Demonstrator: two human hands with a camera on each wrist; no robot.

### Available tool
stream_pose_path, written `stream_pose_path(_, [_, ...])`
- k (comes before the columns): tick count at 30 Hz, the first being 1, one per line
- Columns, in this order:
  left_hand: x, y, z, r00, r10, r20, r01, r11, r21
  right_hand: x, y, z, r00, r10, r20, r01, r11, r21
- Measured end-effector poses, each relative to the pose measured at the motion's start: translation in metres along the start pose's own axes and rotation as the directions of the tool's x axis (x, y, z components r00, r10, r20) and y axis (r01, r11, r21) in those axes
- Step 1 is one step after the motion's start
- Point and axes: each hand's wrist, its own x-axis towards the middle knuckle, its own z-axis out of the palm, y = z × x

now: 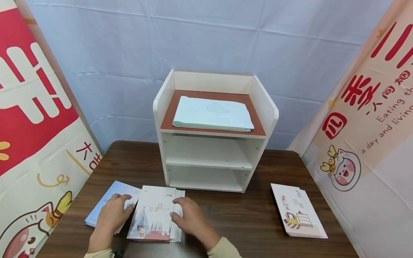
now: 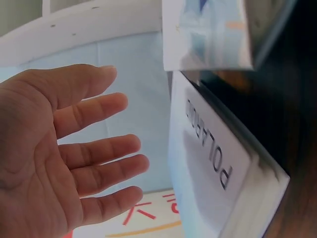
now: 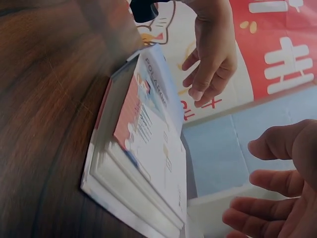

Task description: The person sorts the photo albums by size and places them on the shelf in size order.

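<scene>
My left hand [image 1: 111,213] hovers over a blue book [image 1: 117,189] at the table's left, its fingers spread. In the left wrist view that hand's palm [image 2: 34,158] faces the blue book [image 2: 205,168], whose cover carries "POLAROID" lettering. To the right of it lies a white book [image 1: 155,209] with a tent drawing, on top of another book whose edge sticks out at the right. My right hand [image 1: 191,216] is above that edge, thumb and fingers apart. In the right wrist view its fingers [image 3: 262,213] stand apart from the stacked books [image 3: 158,153] and hold nothing.
Behind the books stands a white shelf unit [image 1: 209,165]. A pale blue book [image 1: 213,113] with a whale drawing lies on its brown top. Another white book stack [image 1: 298,211] lies at the table's right. Printed cloths [image 1: 368,143] hang at both sides.
</scene>
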Motion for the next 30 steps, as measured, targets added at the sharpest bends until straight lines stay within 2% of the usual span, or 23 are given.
stream_pose_path(6, [-0.001,-0.011,0.0,1.0,0.001,0.014,-0.001,1.0,0.003,0.005,-0.008,0.009,0.999,-0.036,0.014,0.036,0.999,-0.011])
stream_pose_path(11, [-0.004,-0.022,-0.004,1.0,-0.009,0.019,0.009,1.0,-0.015,0.01,-0.016,0.02,0.996,-0.064,0.057,0.063,0.998,0.01])
stream_pose_path(16, [-0.006,-0.03,-0.009,0.998,-0.045,0.041,0.046,0.999,-0.019,0.014,-0.024,0.031,0.992,-0.079,0.102,0.075,0.997,0.036])
stream_pose_path(18, [-0.007,-0.035,-0.01,0.997,-0.064,0.053,0.065,0.998,-0.018,0.016,-0.026,0.036,0.99,-0.083,0.113,0.077,0.995,0.059])
stream_pose_path(21, [-0.008,-0.042,-0.01,0.995,-0.08,0.057,0.081,0.996,-0.026,0.017,-0.029,0.045,0.989,-0.079,0.128,0.059,0.987,0.151])
stream_pose_path(23, [-0.008,-0.047,-0.01,0.993,-0.097,0.074,0.099,0.995,-0.027,0.017,-0.032,0.051,0.988,-0.047,0.145,0.01,0.969,0.246])
stream_pose_path(26, [-0.009,-0.053,-0.011,0.987,-0.122,0.1,0.125,0.992,-0.025,0.018,-0.037,0.058,0.985,0.012,0.171,-0.079,0.918,0.389])
stream_pose_path(30, [-0.01,-0.061,-0.01,0.992,-0.115,0.057,0.117,0.993,-0.033,0.021,-0.046,0.067,0.98,0.049,0.191,-0.142,0.845,0.515])
